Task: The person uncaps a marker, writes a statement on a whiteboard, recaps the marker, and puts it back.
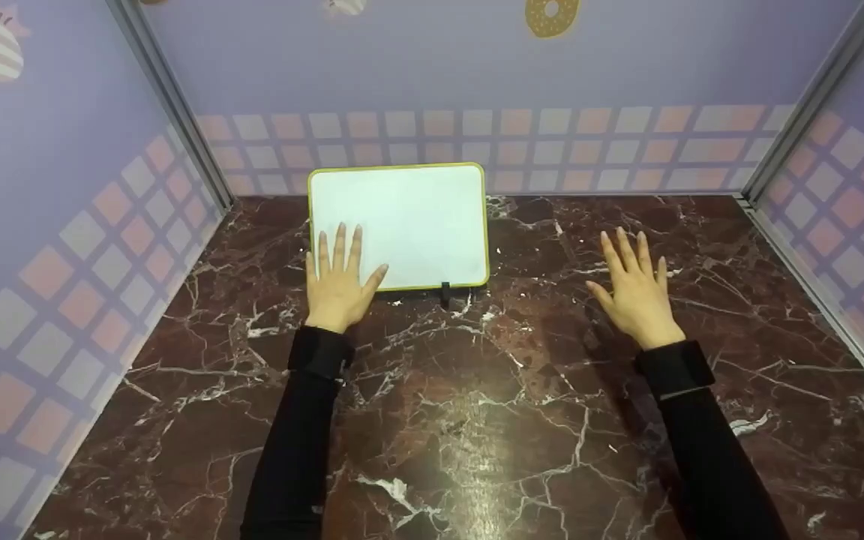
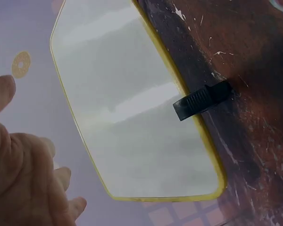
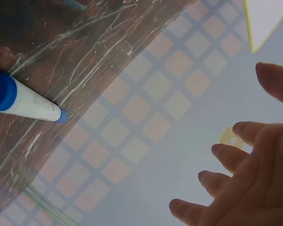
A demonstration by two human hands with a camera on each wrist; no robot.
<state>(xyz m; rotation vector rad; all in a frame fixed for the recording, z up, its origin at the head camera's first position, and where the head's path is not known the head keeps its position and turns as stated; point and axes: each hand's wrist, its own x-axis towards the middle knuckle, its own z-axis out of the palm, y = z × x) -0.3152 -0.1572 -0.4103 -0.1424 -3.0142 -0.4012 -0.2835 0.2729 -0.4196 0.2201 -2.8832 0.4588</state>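
A blank whiteboard (image 1: 417,217) with a yellow rim leans upright near the back wall. At its lower edge a black clip-like support (image 2: 200,101) grips the rim. My left hand (image 1: 337,292) is raised before the board's lower left corner, palm down and fingers spread; the left wrist view shows it apart from the board. To the right, my right hand (image 1: 634,296) hovers over the table with straight, spread fingers, holding nothing. A white marker with blue ends (image 3: 35,102) stands on the table in the right wrist view; the right hand hides it in the head view.
A dark red marbled table (image 1: 469,450) fills the space between lilac panels. The back wall (image 1: 627,67) has a checked band and a donut picture. Metal posts (image 1: 799,112) stand at the back corners.
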